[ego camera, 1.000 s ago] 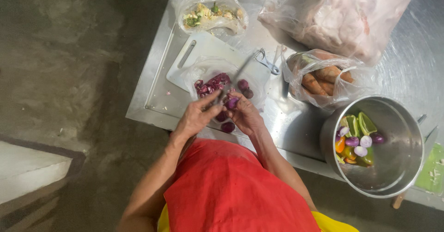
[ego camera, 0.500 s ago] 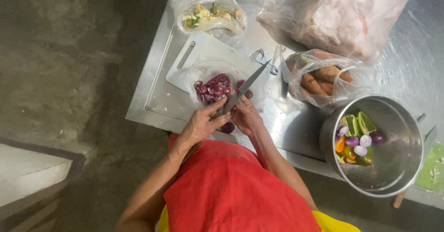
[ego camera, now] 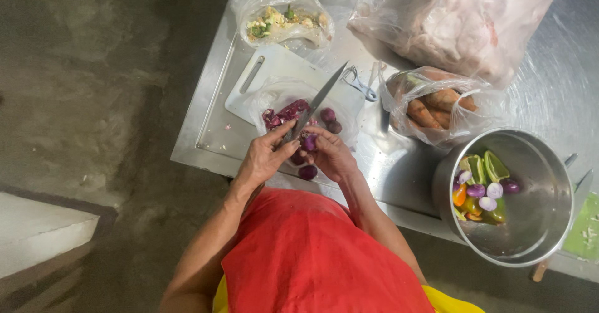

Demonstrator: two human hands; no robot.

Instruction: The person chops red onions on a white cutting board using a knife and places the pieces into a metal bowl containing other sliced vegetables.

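The left hand (ego camera: pixel 265 157) grips the knife (ego camera: pixel 318 104) with fingers curled tight. The right hand (ego camera: pixel 331 154) pinches a small purple onion (ego camera: pixel 309 142) near the counter's (ego camera: pixel 212 144) front edge. Peel slowly, blade turned away from the fingers.

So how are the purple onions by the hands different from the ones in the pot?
The onions by the hands are dark purple with skin on; the onions in the pot look pale and peeled. The first sit on a plastic bag beside peelings, the second among green and orange vegetables. Both are small and round.
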